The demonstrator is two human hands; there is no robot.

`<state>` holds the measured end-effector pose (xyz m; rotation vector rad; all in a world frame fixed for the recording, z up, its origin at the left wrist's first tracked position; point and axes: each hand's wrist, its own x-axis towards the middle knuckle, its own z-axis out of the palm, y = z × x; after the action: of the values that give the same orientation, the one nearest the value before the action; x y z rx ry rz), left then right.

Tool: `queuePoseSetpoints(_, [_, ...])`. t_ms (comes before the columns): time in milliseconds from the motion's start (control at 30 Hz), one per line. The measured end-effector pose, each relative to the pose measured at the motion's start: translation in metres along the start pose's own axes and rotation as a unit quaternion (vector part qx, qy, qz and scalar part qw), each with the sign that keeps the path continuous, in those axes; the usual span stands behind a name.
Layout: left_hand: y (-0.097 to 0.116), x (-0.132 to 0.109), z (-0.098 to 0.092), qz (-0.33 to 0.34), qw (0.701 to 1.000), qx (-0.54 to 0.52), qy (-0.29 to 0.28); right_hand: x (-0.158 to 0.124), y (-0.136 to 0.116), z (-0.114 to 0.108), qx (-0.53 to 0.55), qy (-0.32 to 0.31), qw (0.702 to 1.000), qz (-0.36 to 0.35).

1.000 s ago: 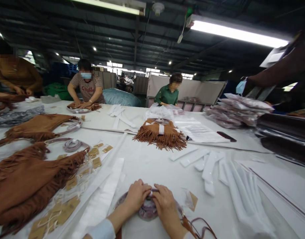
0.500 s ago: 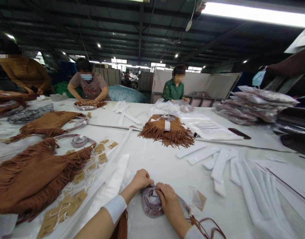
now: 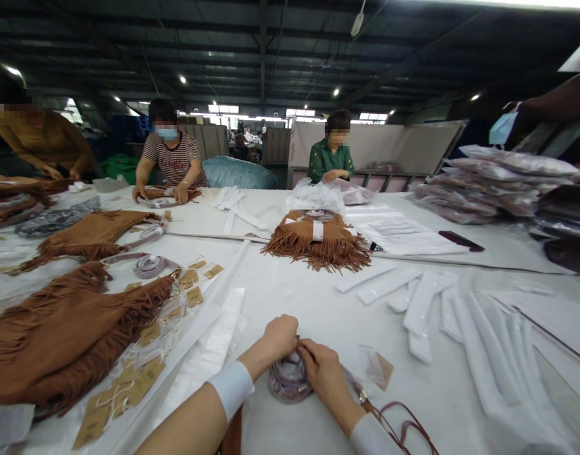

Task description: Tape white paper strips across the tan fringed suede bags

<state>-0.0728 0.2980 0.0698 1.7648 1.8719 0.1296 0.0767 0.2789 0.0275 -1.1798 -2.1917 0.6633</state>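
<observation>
A bag strap [image 3: 290,382], wrapped in clear plastic and wound into a coil, lies on the white table in front of me. My left hand [image 3: 281,335] is closed at the coil's far edge, its fingertips meeting those of the other hand. My right hand [image 3: 322,370] pinches at the coil's upper right side; what is between the fingertips is too small to make out. From the coil the strap runs right to a metal clasp [image 3: 363,396] and thin brown cords [image 3: 406,417]. Below my left forearm shows a piece of brown suede [image 3: 233,430].
Brown fringed bags [image 3: 67,335] and tan paper tags [image 3: 133,382] lie left. A folded fringed bag [image 3: 318,237] sits ahead. White strips [image 3: 420,309] are spread right, near a small plastic bag with a tag [image 3: 378,368]. Packed bags [image 3: 498,183] are stacked far right. Three co-workers stand across.
My left hand has risen slightly and moved right, and my right hand's fingers have come up to meet it above the coil. The view has tilted down a little.
</observation>
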Motion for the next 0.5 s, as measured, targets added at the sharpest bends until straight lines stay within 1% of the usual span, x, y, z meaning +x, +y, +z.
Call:
queuePoseSetpoints(133, [-0.006,0.003,0.009,-0.021,0.995,-0.091,-0.018,0.009,-0.001,0.000,0.019,0.001,0.999,0.028])
queuePoseSetpoints(267, [-0.008,0.004,0.016,-0.044,0.982,-0.179,-0.045,0.017,0.005,-0.004,0.024,0.003,0.999,0.039])
queuePoseSetpoints(400, [-0.009,0.003,0.008,-0.044,0.962,-0.248,-0.108,0.022,0.011,-0.012,0.034,-0.029,0.998,0.043])
queuePoseSetpoints(500, [-0.011,0.008,-0.002,-0.054,0.950,-0.260,-0.165,0.028,0.014,-0.015,0.040,-0.062,0.996,0.050])
